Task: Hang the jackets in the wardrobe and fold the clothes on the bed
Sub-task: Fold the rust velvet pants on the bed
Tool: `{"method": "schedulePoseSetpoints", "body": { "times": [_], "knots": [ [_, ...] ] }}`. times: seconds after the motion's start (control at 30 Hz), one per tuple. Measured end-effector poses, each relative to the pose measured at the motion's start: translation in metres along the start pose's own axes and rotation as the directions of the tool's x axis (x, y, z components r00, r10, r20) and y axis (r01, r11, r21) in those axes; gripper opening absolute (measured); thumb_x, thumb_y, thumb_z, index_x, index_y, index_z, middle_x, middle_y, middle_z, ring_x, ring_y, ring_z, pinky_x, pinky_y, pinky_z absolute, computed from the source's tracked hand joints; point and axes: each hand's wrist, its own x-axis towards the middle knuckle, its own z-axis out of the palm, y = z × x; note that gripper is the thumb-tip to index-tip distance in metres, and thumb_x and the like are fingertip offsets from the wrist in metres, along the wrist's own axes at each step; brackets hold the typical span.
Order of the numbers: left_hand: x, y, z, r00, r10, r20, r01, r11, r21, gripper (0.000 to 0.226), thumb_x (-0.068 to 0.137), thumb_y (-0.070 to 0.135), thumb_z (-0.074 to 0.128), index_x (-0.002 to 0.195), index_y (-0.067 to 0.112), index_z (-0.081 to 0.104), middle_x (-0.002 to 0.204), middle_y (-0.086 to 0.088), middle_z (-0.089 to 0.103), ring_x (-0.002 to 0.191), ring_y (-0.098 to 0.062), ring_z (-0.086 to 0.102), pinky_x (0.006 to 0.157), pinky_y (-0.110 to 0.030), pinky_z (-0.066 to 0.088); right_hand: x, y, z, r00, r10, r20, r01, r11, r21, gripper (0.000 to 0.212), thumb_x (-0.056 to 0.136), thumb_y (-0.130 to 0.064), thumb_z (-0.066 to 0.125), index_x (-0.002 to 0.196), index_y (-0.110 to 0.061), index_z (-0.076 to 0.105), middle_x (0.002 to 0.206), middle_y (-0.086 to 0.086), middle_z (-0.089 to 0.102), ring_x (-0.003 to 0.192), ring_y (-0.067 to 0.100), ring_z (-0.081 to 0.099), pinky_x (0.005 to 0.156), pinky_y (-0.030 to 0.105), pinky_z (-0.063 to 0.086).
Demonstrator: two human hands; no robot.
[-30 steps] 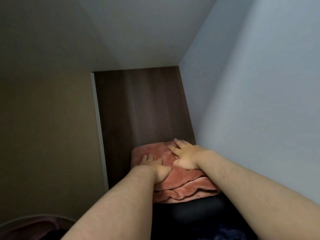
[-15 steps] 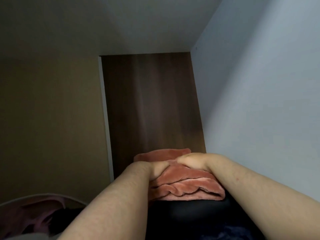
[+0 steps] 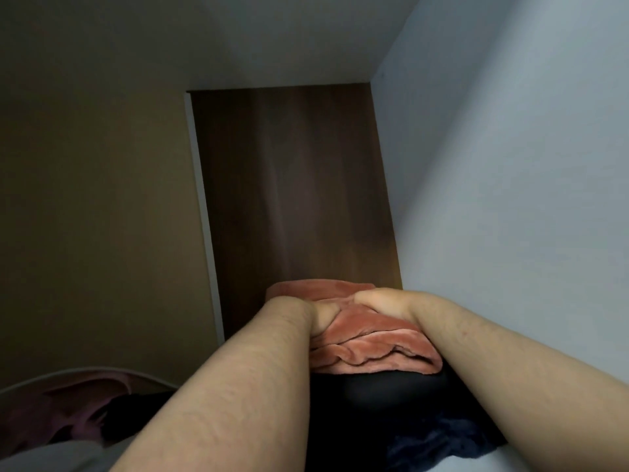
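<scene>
**Desk:** Head view, near end first, please.

**Me:** A dark blue cloth (image 3: 442, 444) lies nearest, beside my right forearm. Past it is a black garment (image 3: 377, 393), and the folded orange fleece (image 3: 374, 345) sits on top of that, directly under both grips.

**Desk:** And the grips?

**Me:** The left grip (image 3: 323, 313) and right grip (image 3: 381, 301) rest on the fleece's top, wrists bent over. The left thumb digs into the pile. The fingers of both drop behind the far side, so I can't tell whether they clutch or press flat.

**Desk:** How do you do this step well?

**Me:** I judge it's seating the folded stack. I'd press evenly with both grips, keep the layered edges facing me lined up, and release without dragging the top fold.

**Desk:** What can't you read?

**Me:** What the stack rests on, because it's too dark below the grips. Well left of the left grip, a pinkish cloth (image 3: 68, 413) is cut off by the frame. Beyond the grips there's only a brown wood panel (image 3: 292, 185).
</scene>
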Motion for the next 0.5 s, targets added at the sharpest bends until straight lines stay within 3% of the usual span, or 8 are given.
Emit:
{"method": "schedulePoseSetpoints", "body": {
  "times": [0.07, 0.1, 0.17, 0.27, 0.37, 0.5],
  "knots": [
    [0.001, 0.008, 0.001, 0.998, 0.015, -0.055, -0.008, 0.992, 0.124, 0.088, 0.089, 0.080, 0.025, 0.156, 0.022, 0.026, 0.160, -0.009, 0.030, 0.143, -0.030, 0.033, 0.105, -0.033, 0.027, -0.003, -0.002, 0.002, 0.998, -0.048, -0.030, 0.040, 0.974, -0.224, 0.035, 0.094, -0.047, 0.043, 0.108, -0.029, 0.070, 0.128, 0.004, 0.065, 0.106, 0.015, 0.060, 0.096, 0.030, 0.044],
    [0.003, 0.011, 0.001, 0.993, 0.043, -0.114, -0.014, 0.970, 0.244, 0.082, 0.093, 0.074, 0.024, 0.154, 0.020, 0.032, 0.158, -0.010, 0.034, 0.142, -0.032, 0.035, 0.111, -0.035, 0.028, -0.005, -0.004, 0.004, 0.995, -0.068, -0.067, 0.043, 0.946, -0.320, 0.039, 0.102, -0.043, 0.035, 0.124, -0.027, 0.063, 0.140, 0.007, 0.057, 0.114, 0.017, 0.056, 0.097, 0.028, 0.040],
    [0.000, 0.019, 0.001, 0.957, 0.163, -0.240, -0.019, 0.859, 0.511, 0.068, 0.097, 0.059, 0.025, 0.147, 0.019, 0.046, 0.151, -0.011, 0.046, 0.137, -0.036, 0.043, 0.113, -0.049, 0.033, -0.012, -0.009, 0.003, 0.992, -0.086, -0.098, 0.034, 0.895, -0.445, 0.051, 0.108, -0.041, 0.023, 0.152, -0.020, 0.037, 0.160, 0.010, 0.033, 0.142, 0.025, 0.037, 0.113, 0.031, 0.030],
    [-0.012, 0.033, 0.005, 0.883, 0.327, -0.337, -0.009, 0.729, 0.685, 0.050, 0.100, 0.032, 0.031, 0.143, 0.017, 0.050, 0.148, -0.009, 0.050, 0.134, -0.034, 0.047, 0.104, -0.053, 0.041, -0.029, -0.022, -0.013, 0.990, -0.061, -0.126, -0.017, 0.841, -0.540, 0.059, 0.107, -0.048, 0.017, 0.160, -0.022, 0.013, 0.167, 0.007, 0.009, 0.153, 0.026, 0.014, 0.124, 0.039, 0.013],
    [-0.024, 0.044, 0.003, 0.789, 0.453, -0.414, -0.048, 0.719, 0.694, 0.043, 0.101, 0.021, 0.037, 0.140, 0.015, 0.054, 0.146, -0.004, 0.052, 0.133, -0.026, 0.050, 0.100, -0.043, 0.042, -0.058, -0.037, -0.032, 0.964, -0.127, -0.232, -0.023, 0.834, -0.552, 0.059, 0.106, -0.052, 0.023, 0.158, -0.024, 0.023, 0.165, 0.004, 0.021, 0.151, 0.023, 0.024, 0.122, 0.032, 0.017],
    [-0.041, 0.050, 0.003, 0.670, 0.522, -0.529, -0.106, 0.772, 0.627, 0.038, 0.097, 0.019, 0.039, 0.125, 0.016, 0.066, 0.129, -0.001, 0.065, 0.118, -0.022, 0.061, 0.080, -0.031, 0.039, -0.098, -0.032, -0.049, 0.931, -0.146, -0.334, -0.071, 0.826, -0.559, 0.062, 0.103, -0.051, 0.034, 0.157, -0.020, 0.028, 0.162, 0.006, 0.031, 0.148, 0.024, 0.031, 0.120, 0.031, 0.022]
  ]
}}
